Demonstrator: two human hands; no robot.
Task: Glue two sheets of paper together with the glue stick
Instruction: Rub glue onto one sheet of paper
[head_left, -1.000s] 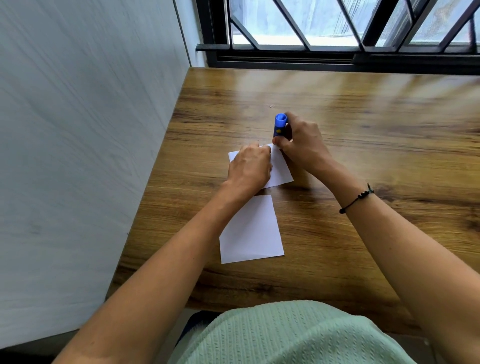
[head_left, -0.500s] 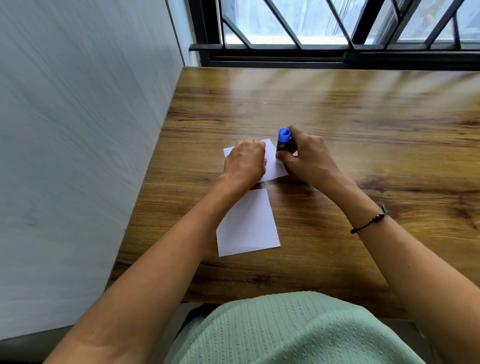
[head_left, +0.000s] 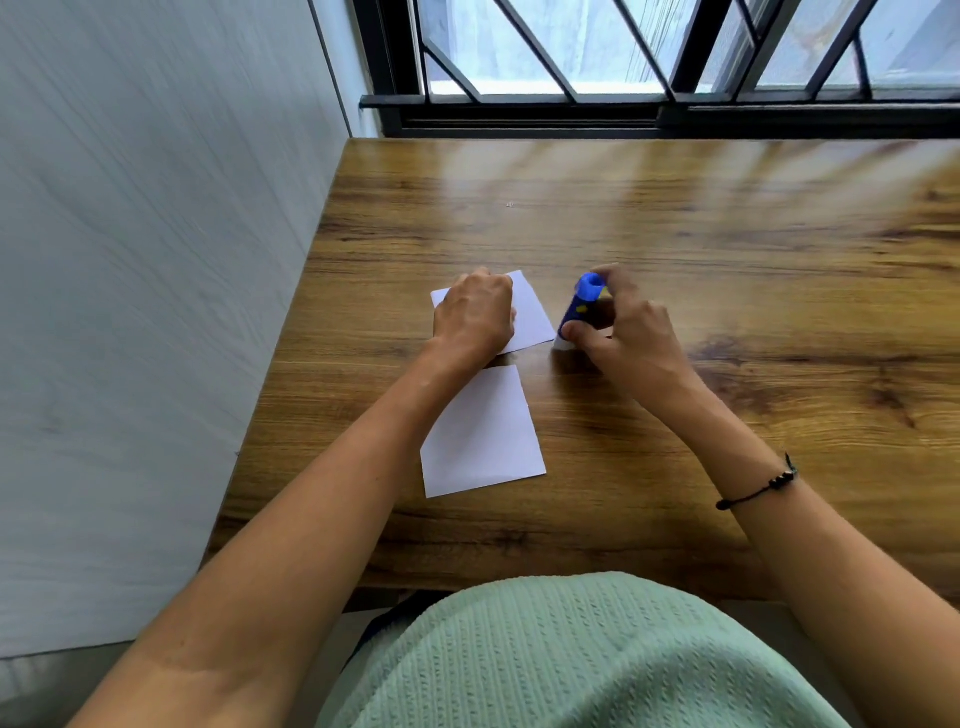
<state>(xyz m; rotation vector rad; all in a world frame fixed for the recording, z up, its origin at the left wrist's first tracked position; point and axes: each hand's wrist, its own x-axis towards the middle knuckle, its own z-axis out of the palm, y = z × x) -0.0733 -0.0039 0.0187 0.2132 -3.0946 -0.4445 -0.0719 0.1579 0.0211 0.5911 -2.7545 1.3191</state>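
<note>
So the right hand (head_left: 626, 332) has the glue stick (head_left: 577, 312) pinched between thumb and fingers, tip down and touching the surface (head_left: 675, 441) just right of the far sheet (head_left: 532, 312), not on the paper itself. The left hand (head_left: 475, 317) sits curled on that far sheet, knuckles up, pressing it flat; can't tell if the fingers actually grip anything under there, looks more like pressing. The near sheet (head_left: 480, 436) lies under the left forearm, just apart from the far one, with nothing holding it. Biggest risk I'd guess: if the glue end is exposed and resting on the wood, it smears the surface instead of the paper, and then a sheet sticks to the surface later. Can't see whether the white end is the cap or the glue, so that's a maybe. Also the left hand covers a good chunk of the far sheet, so glue coverage there could end up patchy. And the left forearm hanging over the loose near sheet could drag or skew it, which would mess up alignment when the two get pressed together.
</note>
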